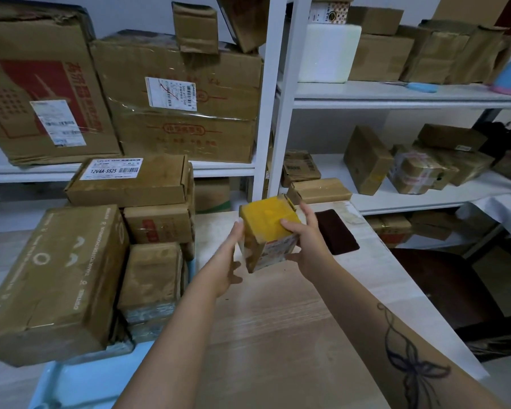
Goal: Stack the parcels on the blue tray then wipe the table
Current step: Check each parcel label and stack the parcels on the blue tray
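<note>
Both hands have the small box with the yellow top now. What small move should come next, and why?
Probably move the yellow-topped parcel left, toward the stack on the blue tray. The right hand grips it and the left hand presses its side, above the table. The dark cloth lies untouched, so wiping likely waits.

I hold a tilted yellow-topped parcel (267, 231) over the table (278, 326), my right hand (307, 243) gripping its right side and my left hand (230, 258) flat against its left. To my left, stacked parcels (56, 276) sit on the blue tray (80, 382); a dark cloth (337, 231) lies just right.
</note>
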`<state>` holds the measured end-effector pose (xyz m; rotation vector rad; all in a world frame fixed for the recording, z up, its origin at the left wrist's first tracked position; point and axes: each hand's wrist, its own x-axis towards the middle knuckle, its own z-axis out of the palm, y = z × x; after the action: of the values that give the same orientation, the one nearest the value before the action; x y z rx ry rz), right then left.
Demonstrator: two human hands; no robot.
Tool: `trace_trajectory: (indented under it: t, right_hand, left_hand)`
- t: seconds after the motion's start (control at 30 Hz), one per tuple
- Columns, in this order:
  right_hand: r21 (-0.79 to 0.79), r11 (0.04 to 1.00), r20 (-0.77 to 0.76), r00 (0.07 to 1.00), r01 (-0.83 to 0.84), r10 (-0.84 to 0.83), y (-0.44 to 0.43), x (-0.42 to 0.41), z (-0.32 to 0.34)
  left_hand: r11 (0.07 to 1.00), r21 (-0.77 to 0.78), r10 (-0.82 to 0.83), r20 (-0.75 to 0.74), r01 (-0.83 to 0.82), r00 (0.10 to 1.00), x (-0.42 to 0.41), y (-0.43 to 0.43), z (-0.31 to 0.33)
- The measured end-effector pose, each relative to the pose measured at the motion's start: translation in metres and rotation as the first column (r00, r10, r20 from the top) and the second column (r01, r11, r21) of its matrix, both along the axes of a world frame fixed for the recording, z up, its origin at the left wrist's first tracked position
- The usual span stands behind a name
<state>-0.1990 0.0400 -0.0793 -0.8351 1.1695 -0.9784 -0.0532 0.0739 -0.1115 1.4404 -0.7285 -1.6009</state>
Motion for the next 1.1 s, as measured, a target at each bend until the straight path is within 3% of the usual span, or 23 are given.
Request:
trace_trajectory:
  t: [0.13,0.23,0.4,0.5,0.6,0.7,0.77,0.87,0.93,1.1]
  right_hand:
    - [-0.028,0.999,-0.039,0.999,-0.016,0.015,-0.001,0.003,0.006]
    - [-0.016,0.998,-0.018,0.998,0.062,-0.062,-0.003,0.009,0.007]
    - [0.106,0.99,-0.053,0.995,0.092,-0.087,-0.015,0.01,-0.003]
    - [0.14,0.988,-0.132,0.99,0.071,-0.052,-0.02,0.006,-0.008]
    - [0.208,0.978,-0.118,0.993,0.003,0.022,-0.02,0.002,-0.009]
    - [0.197,0.977,-0.085,0.991,-0.082,0.1,-0.016,-0.002,-0.012]
    - [0.152,0.985,-0.096,0.991,-0.078,0.094,-0.016,-0.004,-0.017]
    - [0.086,0.995,-0.104,0.993,-0.05,0.058,-0.019,-0.006,-0.017]
    - [0.026,0.997,-0.115,0.99,-0.073,0.075,-0.019,-0.005,-0.015]
    - [-0.078,0.985,-0.122,0.982,-0.152,0.142,-0.019,-0.002,-0.013]
  left_hand:
    - [0.996,0.047,0.08,-0.234,-0.071,0.969,0.005,-0.007,0.0]
    - [0.986,0.039,0.165,-0.333,-0.161,0.928,0.001,-0.008,0.005]
    - [0.946,-0.03,0.3,-0.287,-0.321,0.91,-0.004,-0.009,0.006]
    - [0.947,-0.045,0.29,-0.298,-0.317,0.909,-0.004,-0.004,0.005]
    - [0.956,-0.025,0.269,-0.324,-0.292,0.907,-0.003,-0.001,0.0]
    - [0.971,-0.061,0.211,-0.226,-0.229,0.951,-0.006,-0.003,-0.001]
    - [0.984,-0.088,0.152,-0.043,-0.156,0.987,-0.009,-0.002,0.003]
    - [0.983,-0.127,0.158,0.24,-0.131,0.958,-0.012,-0.004,0.009]
    - [0.971,-0.155,0.216,0.269,-0.18,0.938,-0.013,-0.008,0.011]
    - [0.952,-0.048,0.307,0.142,-0.304,0.941,-0.016,-0.017,0.023]
